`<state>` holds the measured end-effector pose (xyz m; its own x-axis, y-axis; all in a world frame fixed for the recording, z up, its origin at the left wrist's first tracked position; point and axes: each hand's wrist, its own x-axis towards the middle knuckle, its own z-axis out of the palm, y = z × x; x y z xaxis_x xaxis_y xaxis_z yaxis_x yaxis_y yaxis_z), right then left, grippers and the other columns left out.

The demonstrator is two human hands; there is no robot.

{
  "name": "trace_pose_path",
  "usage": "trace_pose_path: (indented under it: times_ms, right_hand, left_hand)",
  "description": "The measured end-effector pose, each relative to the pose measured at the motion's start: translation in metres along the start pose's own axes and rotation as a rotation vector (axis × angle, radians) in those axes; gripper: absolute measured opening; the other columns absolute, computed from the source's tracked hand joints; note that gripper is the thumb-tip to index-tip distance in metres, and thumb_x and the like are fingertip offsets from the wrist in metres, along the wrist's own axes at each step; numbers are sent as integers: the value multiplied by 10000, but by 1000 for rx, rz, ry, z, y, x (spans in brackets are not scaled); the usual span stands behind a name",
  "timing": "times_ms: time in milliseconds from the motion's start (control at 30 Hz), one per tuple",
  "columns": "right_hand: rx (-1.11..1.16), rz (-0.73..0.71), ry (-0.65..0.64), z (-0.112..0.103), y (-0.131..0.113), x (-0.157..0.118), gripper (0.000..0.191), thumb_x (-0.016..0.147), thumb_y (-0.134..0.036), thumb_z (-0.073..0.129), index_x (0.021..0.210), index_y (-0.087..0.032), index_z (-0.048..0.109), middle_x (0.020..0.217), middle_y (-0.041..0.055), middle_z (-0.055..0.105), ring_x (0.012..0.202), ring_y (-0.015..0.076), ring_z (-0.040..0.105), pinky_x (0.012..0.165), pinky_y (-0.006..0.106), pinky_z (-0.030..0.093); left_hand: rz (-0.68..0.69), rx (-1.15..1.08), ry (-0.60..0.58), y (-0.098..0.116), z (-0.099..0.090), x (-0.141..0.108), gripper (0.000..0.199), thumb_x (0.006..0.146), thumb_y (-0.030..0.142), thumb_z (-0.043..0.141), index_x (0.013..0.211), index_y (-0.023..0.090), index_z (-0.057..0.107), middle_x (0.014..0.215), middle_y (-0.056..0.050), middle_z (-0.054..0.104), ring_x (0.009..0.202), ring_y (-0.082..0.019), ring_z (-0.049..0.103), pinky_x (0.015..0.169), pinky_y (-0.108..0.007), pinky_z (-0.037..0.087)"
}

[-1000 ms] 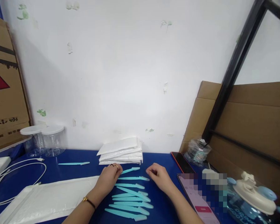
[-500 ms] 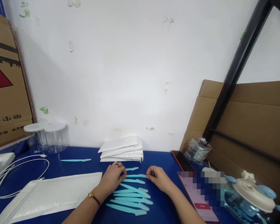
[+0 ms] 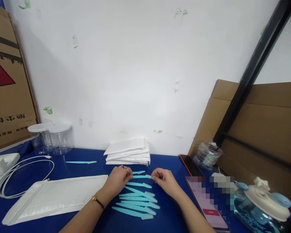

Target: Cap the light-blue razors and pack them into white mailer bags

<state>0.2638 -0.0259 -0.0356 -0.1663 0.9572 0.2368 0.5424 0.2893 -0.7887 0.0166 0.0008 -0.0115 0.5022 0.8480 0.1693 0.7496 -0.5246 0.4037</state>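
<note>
Between my two hands a light-blue razor [image 3: 142, 177] lies level, one end at each hand's fingertips. My left hand [image 3: 118, 179], with rings on a finger, is closed on its left end. My right hand [image 3: 163, 181] pinches its right tip. Just behind it another razor [image 3: 138, 172] is partly hidden by my left hand. Nearer the front, several more light-blue razors [image 3: 135, 212] lie in a loose, partly crossed row on the blue table [image 3: 169, 216]. A white padded envelope [image 3: 60, 195] lies left of my left hand.
White envelopes [image 3: 127, 152] are stacked by the wall. A single razor [image 3: 81, 162], clear jars [image 3: 60, 140] and a white cable [image 3: 26, 194] are at the left. Phones [image 3: 191, 165] and a blue bottle [image 3: 259, 207] stand or lie at the right.
The razor between my hands has moved slightly back, toward the razor behind it, with both hands. The camera view has shifted a little.
</note>
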Motion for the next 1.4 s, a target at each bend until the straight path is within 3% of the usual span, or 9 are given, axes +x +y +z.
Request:
trace_pose_path:
  times_ms: [167, 300, 467, 633, 767, 967, 1100, 1300, 1400]
  right_hand:
    - [-57, 37, 19, 8, 13, 5, 127, 766, -234, 548, 765, -178, 662, 623, -4, 616, 563, 130, 545, 535, 220, 400]
    - [-88, 40, 12, 4, 13, 2, 183, 756, -297, 603, 881, -185, 678, 685, 8, 631, 598, 135, 549, 567, 228, 419]
    - [-127, -25, -56, 4, 4, -2, 297, 610, -290, 762, 879, -197, 678, 760, -10, 570, 588, 107, 513, 548, 209, 407]
    - [-230, -40, 19, 11, -3, 2, 138, 707, -163, 652, 838, -204, 674, 782, -8, 558, 606, 102, 504, 593, 215, 415]
    - [-164, -69, -45, 1, -16, -6, 125, 734, -258, 657, 841, -193, 658, 822, 4, 554, 616, 102, 509, 574, 211, 413]
    - [-141, -124, -287, -3, -33, -19, 258, 639, -311, 749, 859, -200, 674, 829, -3, 554, 671, 114, 519, 588, 212, 409]
    - [-181, -125, -293, 5, -33, -16, 274, 590, -233, 777, 841, -205, 673, 810, -16, 545, 679, 114, 515, 581, 204, 395]
    - [-178, -93, -247, 9, -27, -13, 186, 664, -213, 729, 842, -213, 679, 811, -13, 546, 689, 115, 533, 603, 211, 403]
    - [-182, -110, -241, 6, -29, -15, 220, 687, -268, 716, 899, -225, 673, 882, 8, 564, 771, 146, 557, 674, 242, 438]
  left_hand:
    - [-28, 18, 45, -12, 9, 0, 160, 830, 313, 504, 916, 255, 624, 989, -11, 620, 980, -190, 519, 812, -284, 356]
    - [-13, -53, 53, -20, 12, -2, 350, 779, 444, 570, 1092, 288, 585, 1128, -19, 581, 1085, -217, 474, 888, -307, 356]
    - [-56, -77, 43, -27, 17, 2, 354, 743, 401, 614, 1075, 278, 606, 1118, -20, 589, 1074, -217, 488, 889, -301, 366]
    - [-94, -28, 109, -25, 22, 8, 231, 801, 328, 550, 1007, 252, 623, 1037, -23, 607, 1020, -204, 511, 861, -292, 373]
    - [-77, -39, 156, -19, 16, 4, 292, 782, 333, 576, 1058, 238, 598, 1082, -40, 584, 1047, -218, 491, 883, -311, 368]
    - [106, -173, -10, -5, 4, -11, 428, 684, 503, 658, 1037, 267, 602, 1065, -28, 566, 1009, -224, 495, 896, -342, 366]
    - [129, -147, -116, 0, 8, -13, 565, 540, 520, 755, 1031, 284, 606, 1049, -21, 563, 1000, -243, 493, 910, -367, 343]
    - [80, -137, -88, -4, 12, -8, 436, 611, 435, 724, 1004, 278, 619, 1019, -18, 571, 1004, -236, 493, 885, -346, 365]
    - [76, -132, -53, -5, 11, -7, 505, 636, 514, 686, 1068, 267, 605, 1092, -42, 562, 1057, -255, 481, 908, -356, 373]
